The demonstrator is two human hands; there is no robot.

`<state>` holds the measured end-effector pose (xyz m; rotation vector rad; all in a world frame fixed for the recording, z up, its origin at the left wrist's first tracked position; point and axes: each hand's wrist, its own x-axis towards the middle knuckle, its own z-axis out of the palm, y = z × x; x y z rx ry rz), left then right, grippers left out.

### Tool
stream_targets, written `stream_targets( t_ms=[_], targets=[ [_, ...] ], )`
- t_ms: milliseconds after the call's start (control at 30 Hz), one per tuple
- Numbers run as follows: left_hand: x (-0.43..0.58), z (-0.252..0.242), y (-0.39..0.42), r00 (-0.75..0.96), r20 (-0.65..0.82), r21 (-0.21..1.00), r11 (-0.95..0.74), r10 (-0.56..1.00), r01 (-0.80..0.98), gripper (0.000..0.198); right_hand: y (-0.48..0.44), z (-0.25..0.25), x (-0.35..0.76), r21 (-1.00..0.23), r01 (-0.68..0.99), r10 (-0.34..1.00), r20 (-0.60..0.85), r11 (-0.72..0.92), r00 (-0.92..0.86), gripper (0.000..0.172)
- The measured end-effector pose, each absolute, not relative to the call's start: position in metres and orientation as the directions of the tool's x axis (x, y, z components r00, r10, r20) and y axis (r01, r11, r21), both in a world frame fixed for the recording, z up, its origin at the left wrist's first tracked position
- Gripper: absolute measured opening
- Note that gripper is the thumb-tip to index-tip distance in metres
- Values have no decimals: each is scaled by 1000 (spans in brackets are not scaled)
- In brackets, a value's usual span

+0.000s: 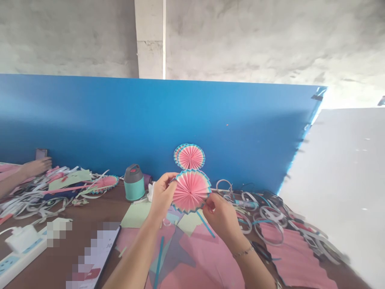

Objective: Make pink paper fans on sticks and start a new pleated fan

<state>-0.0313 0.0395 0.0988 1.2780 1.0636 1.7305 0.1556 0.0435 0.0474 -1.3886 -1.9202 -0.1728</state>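
Note:
A round pleated paper rosette (192, 192), pink with a blue and white rim, is held up above the table. My left hand (165, 192) grips its left edge between thumb and fingers. At the lower right edge, my right hand (221, 212) pinches the rim with curled fingers. Behind it, a second group of similar rosettes (191, 157) rests against the blue partition. Beneath my hands lie sheets of pink paper (210, 257), pale green paper (136, 214) and thin blue strips (159, 261).
A teal bottle with a grey lid (134, 188) stands left of centre. Tangled paper strips (272, 218) and pleated pink paper (297, 257) lie right. Far left are a power strip (24, 253), a phone (99, 261), a paper heap (69, 180) and another person's hand (37, 165).

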Motion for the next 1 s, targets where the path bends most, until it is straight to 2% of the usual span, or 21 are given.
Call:
stream_targets(
  t_ms=[100,267,400,733,1000],
  targets=[
    [-32,97,40,-304,385,909,-415,872,-39,19,41,49,153,-273,867,741,655,416,-149,8],
    [-33,96,41,-303,354,921,-386,885,-53,21,38,52,151,-239,868,715,678,435,-171,9],
    [-32,94,42,-324,319,923,-369,891,-108,20,36,53,150,-241,844,701,684,479,-202,14],
    [-22,89,44,-476,302,863,-449,826,-231,20,30,57,147,-259,837,716,666,482,-207,10],
    [-27,89,45,-470,191,863,-376,862,-339,28,34,52,150,-271,841,739,642,469,-205,12]
  ],
)
